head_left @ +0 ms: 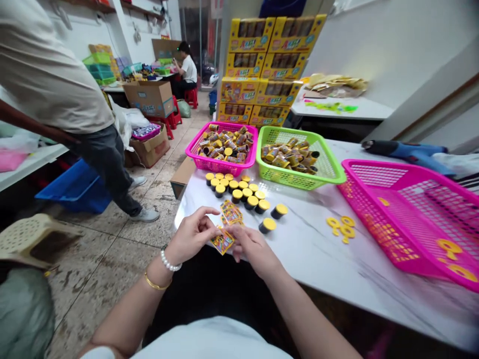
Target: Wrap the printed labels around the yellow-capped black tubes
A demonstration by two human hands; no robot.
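Observation:
Between my two hands, at the table's near edge, is a small colourful printed card [223, 242]. My left hand [194, 230] pinches its left side between thumb and finger. The fingers of my right hand [254, 247] close on its right side. Just beyond lie more printed cards [231, 212] in a loose pile. Several small black tubs with yellow lids [252, 202] stand upright past the cards. One such tub [267, 225] is close to my right hand.
Behind the tubs stand a pink basket [190, 149] and a green basket [333, 169], both holding printed cylinders. A larger pink basket [389, 239] and yellow rings [347, 232] are at right. Yellow boxes [239, 89] are stacked behind. A person [108, 124] stands at left; another [189, 70] sits farther back.

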